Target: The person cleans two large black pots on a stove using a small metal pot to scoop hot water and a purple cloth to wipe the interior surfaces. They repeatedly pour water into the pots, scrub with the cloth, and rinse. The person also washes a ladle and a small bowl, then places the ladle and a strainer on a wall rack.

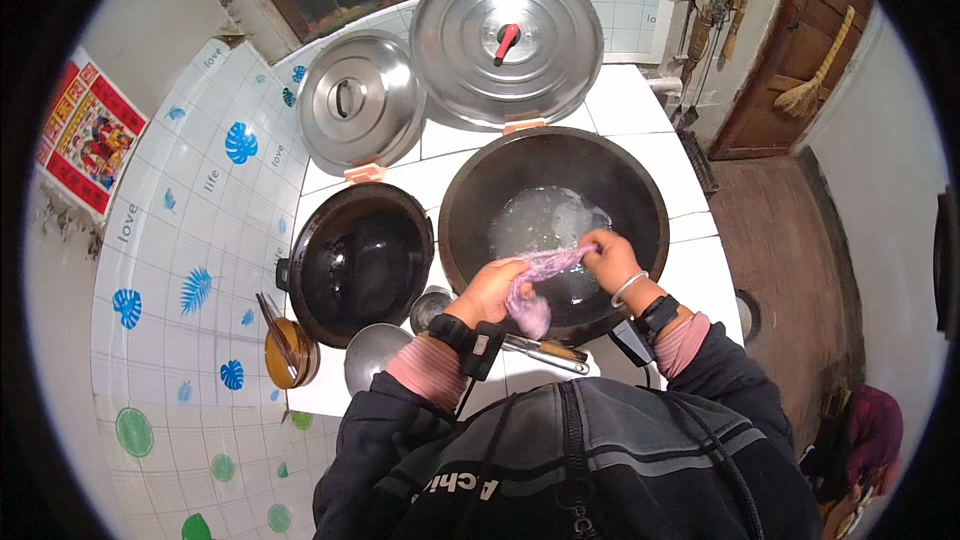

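Observation:
Both my hands grip a damp-looking pinkish-purple cloth point(551, 262) over the near part of a large dark wok point(480, 187). My left hand point(495, 289) is closed around one part of it, and a blurred bunched end hangs below. Out to the right, the cloth's other end is pinched in my right hand point(611, 261). Cloudy water point(536, 217) with bubbles lies in the bottom of the wok, below the cloth. Each wrist carries a black strapped device.
Left of the large wok sits a smaller black wok point(364, 262). Two metal lids, one large point(465, 37) and one smaller point(382, 105), lean at the back. Stacked brown bowls point(307, 360) with chopsticks, a metal bowl point(371, 352) and handled utensils point(551, 355) lie along the near side.

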Demonstrator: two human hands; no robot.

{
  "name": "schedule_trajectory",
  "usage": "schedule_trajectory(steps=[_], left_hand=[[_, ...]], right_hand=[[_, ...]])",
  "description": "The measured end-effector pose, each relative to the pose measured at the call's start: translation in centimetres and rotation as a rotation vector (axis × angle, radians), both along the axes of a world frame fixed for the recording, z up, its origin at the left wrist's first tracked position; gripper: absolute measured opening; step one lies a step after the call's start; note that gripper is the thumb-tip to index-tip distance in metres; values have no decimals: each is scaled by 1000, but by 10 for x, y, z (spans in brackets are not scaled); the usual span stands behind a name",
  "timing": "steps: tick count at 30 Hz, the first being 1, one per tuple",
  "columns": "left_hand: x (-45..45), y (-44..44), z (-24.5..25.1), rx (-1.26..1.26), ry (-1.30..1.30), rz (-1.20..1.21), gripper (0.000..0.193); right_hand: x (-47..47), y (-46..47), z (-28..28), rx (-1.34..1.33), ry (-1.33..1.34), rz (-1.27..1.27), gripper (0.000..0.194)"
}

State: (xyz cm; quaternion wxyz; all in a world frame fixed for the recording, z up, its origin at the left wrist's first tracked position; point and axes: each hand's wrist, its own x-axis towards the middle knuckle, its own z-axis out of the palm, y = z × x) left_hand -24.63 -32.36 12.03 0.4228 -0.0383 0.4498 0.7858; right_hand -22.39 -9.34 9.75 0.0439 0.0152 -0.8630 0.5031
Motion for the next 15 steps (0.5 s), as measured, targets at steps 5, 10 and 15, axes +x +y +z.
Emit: schedule_trajectory(steps=[5, 10, 15], left_hand=[[17, 3, 11, 95, -12, 37, 33], [31, 13, 18, 159, 96, 54, 34], [28, -7, 25, 333, 203, 274, 34]], right_hand=[[13, -15, 15, -185, 29, -92, 19], [22, -34, 18, -558, -204, 206, 17], [17, -23, 16, -684, -300, -186, 6]])
